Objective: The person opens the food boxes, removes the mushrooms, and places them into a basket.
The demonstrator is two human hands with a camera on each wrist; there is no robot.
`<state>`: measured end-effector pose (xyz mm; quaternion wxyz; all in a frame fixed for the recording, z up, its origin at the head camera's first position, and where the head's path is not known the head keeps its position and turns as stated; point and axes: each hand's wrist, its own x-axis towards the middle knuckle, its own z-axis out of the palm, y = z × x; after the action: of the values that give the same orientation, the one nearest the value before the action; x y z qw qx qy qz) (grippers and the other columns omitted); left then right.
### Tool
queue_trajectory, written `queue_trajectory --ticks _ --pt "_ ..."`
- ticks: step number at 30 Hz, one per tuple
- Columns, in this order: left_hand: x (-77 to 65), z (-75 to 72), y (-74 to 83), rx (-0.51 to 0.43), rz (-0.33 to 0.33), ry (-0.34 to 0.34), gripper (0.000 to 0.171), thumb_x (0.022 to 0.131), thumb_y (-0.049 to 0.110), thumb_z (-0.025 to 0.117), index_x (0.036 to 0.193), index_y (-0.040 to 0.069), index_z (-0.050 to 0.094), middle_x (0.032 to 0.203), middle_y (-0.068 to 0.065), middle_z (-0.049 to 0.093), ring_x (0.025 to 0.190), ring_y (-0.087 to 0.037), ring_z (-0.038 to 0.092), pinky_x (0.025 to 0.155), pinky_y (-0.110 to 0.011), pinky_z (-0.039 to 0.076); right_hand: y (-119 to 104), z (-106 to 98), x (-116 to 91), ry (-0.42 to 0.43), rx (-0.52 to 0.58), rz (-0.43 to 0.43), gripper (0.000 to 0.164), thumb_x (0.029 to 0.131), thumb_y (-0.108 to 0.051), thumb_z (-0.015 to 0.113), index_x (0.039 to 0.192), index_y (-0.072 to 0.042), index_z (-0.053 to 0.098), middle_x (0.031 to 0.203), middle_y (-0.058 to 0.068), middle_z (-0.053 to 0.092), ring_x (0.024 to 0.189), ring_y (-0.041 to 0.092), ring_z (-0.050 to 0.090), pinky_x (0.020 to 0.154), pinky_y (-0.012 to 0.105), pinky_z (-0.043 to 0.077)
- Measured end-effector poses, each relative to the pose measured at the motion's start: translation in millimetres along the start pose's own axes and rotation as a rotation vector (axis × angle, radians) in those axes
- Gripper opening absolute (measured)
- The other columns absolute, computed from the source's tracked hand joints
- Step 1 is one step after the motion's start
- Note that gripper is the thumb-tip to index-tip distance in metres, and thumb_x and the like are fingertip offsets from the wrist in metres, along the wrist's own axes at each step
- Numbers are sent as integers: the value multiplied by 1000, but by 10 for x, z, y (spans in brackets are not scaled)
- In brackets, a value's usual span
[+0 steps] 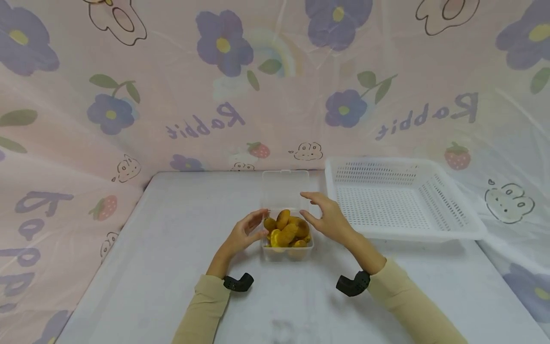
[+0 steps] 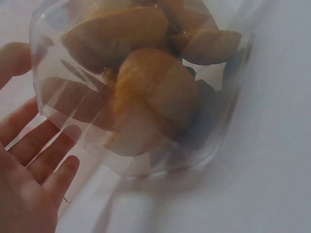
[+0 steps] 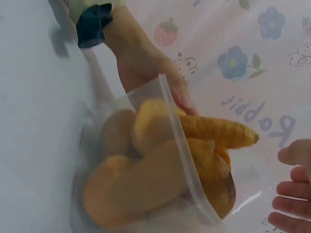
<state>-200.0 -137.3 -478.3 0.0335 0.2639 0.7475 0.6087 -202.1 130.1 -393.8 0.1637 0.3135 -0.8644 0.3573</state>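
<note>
A clear plastic box [image 1: 287, 256] stands on the table with its hinged lid [image 1: 285, 188] folded back. Inside is a heap of yellow-orange pieces [image 1: 287, 233], rounded and elongated; their exact kind is unclear. My left hand [image 1: 242, 235] rests at the box's left side, thumb near the rim. In the left wrist view, that hand's loosely bent fingers [image 2: 43, 160] lie beside the clear wall. My right hand [image 1: 328, 219] hovers by the box's right rear corner, fingers spread and holding nothing. The right wrist view shows its fingers [image 3: 291, 201] apart from the box.
A white perforated basket [image 1: 429, 233] stands at the back right, close behind my right hand. The white table [image 1: 193, 200] meets a patterned curtain [image 1: 275, 95] at the back and sides. Each wrist wears a black camera mount [image 1: 353, 284].
</note>
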Motion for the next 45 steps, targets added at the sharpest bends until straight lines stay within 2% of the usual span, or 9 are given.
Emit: queue_trajectory --ticks 6,13,19,28,35,45 --pt "-1 15 -32 -24 6 5 59 91 1 62 144 -5 36 147 -27 43 140 -41 39 119 -46 29 -75 31 -171 2 70 -52 34 84 -2 71 116 3 64 108 18 71 96 29 68 78 35 62" --pt "5 13 -17 -24 -16 14 60 90 -1 62 144 -5 37 147 -26 44 141 -39 39 119 -44 29 -129 63 -238 -27 148 -125 31 79 0 75 109 2 67 99 14 73 79 20 67 68 27 61" --pt "10 -41 -15 -20 -36 2 58 89 -4 62 143 -2 40 146 -24 46 140 -38 41 119 -44 30 -129 128 -235 -65 200 -98 29 79 -2 76 106 3 68 94 13 73 73 18 64 64 25 60" --pt "39 -63 -17 -21 -58 -18 59 88 -1 65 142 -3 41 144 -22 49 139 -38 43 119 -43 31 -120 186 -241 -90 165 -56 30 78 -7 78 106 1 69 90 11 72 70 13 62 60 20 57" --pt "40 -53 9 -33 -61 -8 59 88 -3 64 142 -5 40 144 -23 48 139 -38 42 119 -45 31 -134 196 -205 -116 165 -62 30 77 -5 78 105 2 69 87 11 70 68 14 59 58 19 55" --pt "36 -57 -1 -25 -71 -7 58 88 1 66 141 2 44 144 -21 49 140 -36 42 120 -44 30 -173 181 -161 -182 191 3 28 78 -5 78 103 1 70 85 11 69 69 6 56 59 21 56"
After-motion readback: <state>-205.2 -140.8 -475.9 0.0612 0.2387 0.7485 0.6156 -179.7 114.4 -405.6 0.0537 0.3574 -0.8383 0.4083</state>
